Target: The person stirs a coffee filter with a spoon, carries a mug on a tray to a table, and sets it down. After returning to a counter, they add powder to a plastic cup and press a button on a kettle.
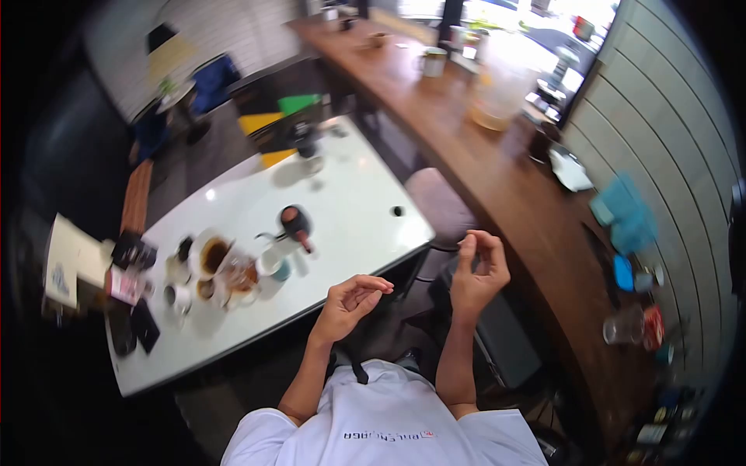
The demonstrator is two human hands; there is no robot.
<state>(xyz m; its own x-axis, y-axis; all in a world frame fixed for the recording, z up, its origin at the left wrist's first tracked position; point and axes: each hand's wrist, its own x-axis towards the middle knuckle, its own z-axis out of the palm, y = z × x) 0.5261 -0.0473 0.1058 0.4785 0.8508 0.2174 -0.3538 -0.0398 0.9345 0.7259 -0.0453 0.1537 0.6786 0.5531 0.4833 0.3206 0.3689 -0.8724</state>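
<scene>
Both hands up in front of the chest, over the gap btwn the white table (pixel 342 202) and the wooden counter (pixel 497 179). Left hand (pixel 350 301) loosely curled, fingers bent inward, grasping nothing visible. Right hand (pixel 479 268) raised, thumb and fingertips pinched close together; if sth tiny sits in that pinch, can't tell.

Nearest things lie left and a bit farther off: a cluster of coffee gear on the table's near-left part, incl. a glass carafe (pixel 239 273), a white mug (pixel 272 262) just right of it, and a gooseneck kettle (pixel 295 225) w/ handle running near-right, spout pointing left. Left hand is clearly the closer one to that cluster; right hand is well apart from it, nearer the counter edge.
</scene>
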